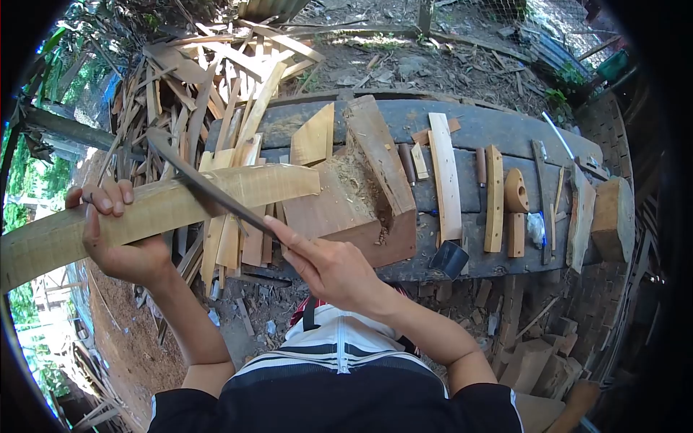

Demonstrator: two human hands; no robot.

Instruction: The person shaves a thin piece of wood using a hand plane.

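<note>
A long, curved, pale wooden piece (159, 206) reaches from the left edge to the near-left part of the dark bench. My left hand (123, 242) is wrapped round it from below, with fingertips over its upper edge. My right hand (328, 267) grips the lower end of a long dark curved tool (216, 193), which crosses over the wooden piece; its handle is hidden in the hand. The tool's far end points up and left. Just right of the wooden piece's end stands a notched wooden block (382, 180) with shavings in it.
On the dark bench (289, 121) lie a pale curved strip (445, 177), a drilled wooden bar (494, 198), a black cup (449, 260) and a wood block (613, 220) at the right end. Scrap wood (191, 94) is heaped at the back left.
</note>
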